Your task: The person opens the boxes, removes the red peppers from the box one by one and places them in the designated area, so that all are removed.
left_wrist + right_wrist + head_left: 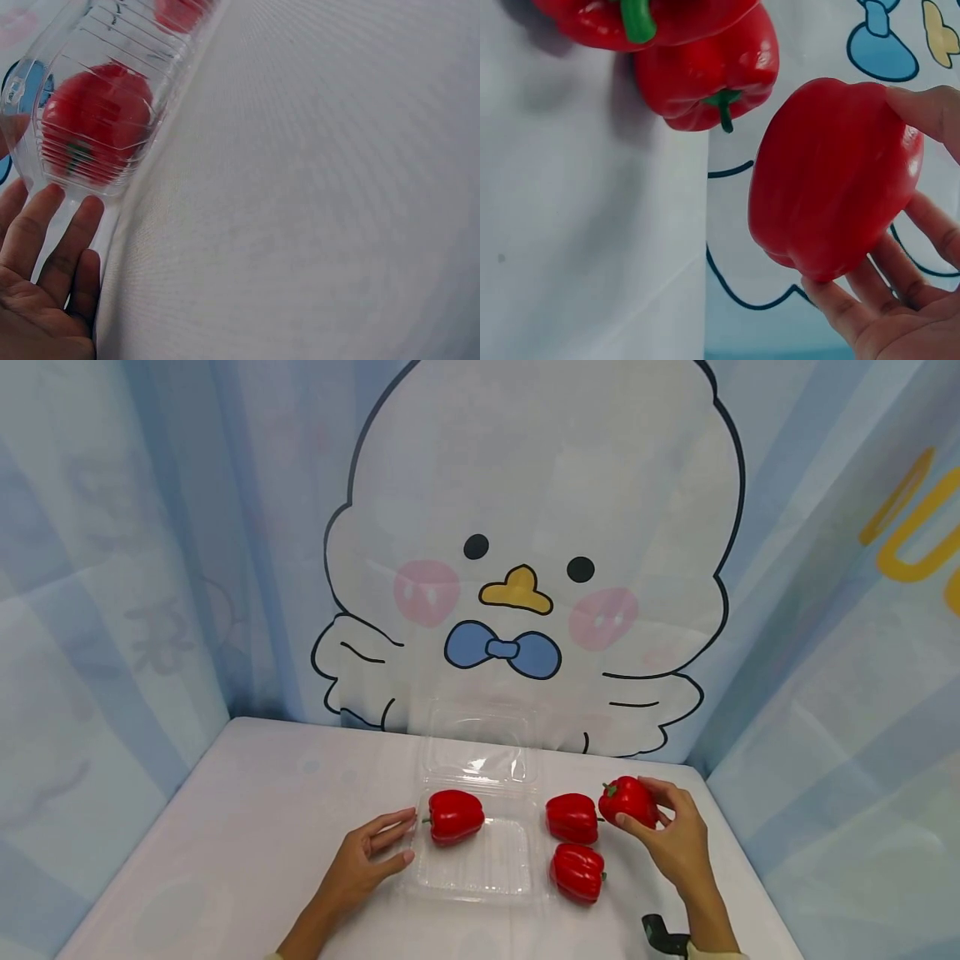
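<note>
My right hand (678, 839) holds a red bell pepper (628, 802) between thumb and fingers, its green stem facing left. In the right wrist view the held pepper (832, 180) is raised off the table. Two more red bell peppers lie near it on the table, a back one (572, 817) and a front one (577, 872). A clear plastic clamshell box (480, 893) stands with its lid (480, 735) up, and one red pepper (456, 817) lies in its left back part. At the box's left side is my left hand (367, 856), its fingertips right at the wall with fingers extended.
The white table (285, 827) backs onto a curtain (525, 485) printed with a cartoon bird. More curtain hangs along the left and right sides. A black strap piece (660, 935) shows at my right wrist.
</note>
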{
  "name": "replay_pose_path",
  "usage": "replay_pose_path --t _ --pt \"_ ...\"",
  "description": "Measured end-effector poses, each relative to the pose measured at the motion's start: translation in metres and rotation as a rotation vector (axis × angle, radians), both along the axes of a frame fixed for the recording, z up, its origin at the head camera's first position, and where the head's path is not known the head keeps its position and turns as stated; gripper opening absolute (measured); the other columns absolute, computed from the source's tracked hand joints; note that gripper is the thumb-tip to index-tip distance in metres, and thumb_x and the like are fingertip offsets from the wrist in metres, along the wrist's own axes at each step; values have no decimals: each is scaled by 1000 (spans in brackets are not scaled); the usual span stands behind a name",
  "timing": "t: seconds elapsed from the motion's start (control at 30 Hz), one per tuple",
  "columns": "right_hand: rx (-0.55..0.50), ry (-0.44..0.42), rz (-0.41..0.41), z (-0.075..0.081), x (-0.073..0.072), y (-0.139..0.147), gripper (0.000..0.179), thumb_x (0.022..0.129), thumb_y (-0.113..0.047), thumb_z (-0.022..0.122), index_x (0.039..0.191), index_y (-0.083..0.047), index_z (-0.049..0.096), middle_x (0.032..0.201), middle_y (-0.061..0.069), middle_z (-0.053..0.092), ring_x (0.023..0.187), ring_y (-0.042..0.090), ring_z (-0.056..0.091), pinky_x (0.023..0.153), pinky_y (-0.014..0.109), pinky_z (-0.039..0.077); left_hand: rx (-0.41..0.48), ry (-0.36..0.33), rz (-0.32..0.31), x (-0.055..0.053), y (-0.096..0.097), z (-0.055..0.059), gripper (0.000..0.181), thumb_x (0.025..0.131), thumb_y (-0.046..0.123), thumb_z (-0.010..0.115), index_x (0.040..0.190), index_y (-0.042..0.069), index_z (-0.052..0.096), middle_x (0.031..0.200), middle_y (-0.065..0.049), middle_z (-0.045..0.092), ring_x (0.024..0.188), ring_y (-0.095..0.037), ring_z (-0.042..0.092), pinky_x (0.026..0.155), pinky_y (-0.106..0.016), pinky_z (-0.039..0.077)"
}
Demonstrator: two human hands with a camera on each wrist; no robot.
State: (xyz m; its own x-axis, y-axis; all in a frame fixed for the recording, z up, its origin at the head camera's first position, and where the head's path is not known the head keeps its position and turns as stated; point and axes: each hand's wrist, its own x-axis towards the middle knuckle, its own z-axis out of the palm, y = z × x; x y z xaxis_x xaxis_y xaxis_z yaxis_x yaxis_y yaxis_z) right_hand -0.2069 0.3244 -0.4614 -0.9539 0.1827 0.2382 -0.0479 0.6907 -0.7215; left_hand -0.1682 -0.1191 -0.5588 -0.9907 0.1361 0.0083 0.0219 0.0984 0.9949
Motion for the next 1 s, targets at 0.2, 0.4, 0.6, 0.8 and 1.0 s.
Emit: replay_pose_path --t 0.2,0.4,0.6,0.8,1.0 --pt "-4 -55 -18 -5 -4 6 79 84 -22 92 152 -11 52 152 21 50 139 43 51 112 60 49 7 3 -1 0 0 1 63 95 22 81 152 9 56 158 -9 57 148 -30 53 116 -36 49" --pt "1 -98 -33 -11 -6 11 78 85 -21 90 152 -10 52 153 22 49 141 44 49 114 60 48 9 4 -3 0 0 1 63 96 21 80 152 8 56 157 -10 58 148 -30 53 116 -36 48" --pt "11 -123 -40 -19 -10 17 78 86 -21 89 153 -11 51 155 22 48 142 44 48 115 60 47 1 6 -5 0 0 1 62 96 21 80 152 8 56 157 -10 58 148 -31 53 116 -36 49" --pt "4 -149 -47 -26 -14 22 79 87 -21 89 154 -10 50 156 23 47 144 46 46 116 61 46 -1 10 -8 0 0 1 62 96 21 80 152 8 56 157 -11 58 148 -31 53 116 -36 48" --pt "10 -176 -52 -32 -16 26 79 88 -20 87 155 -9 48 157 25 45 145 47 44 116 62 46 7 9 -10 0 -1 0 62 96 21 80 152 8 56 158 -11 57 148 -31 53 116 -35 49"
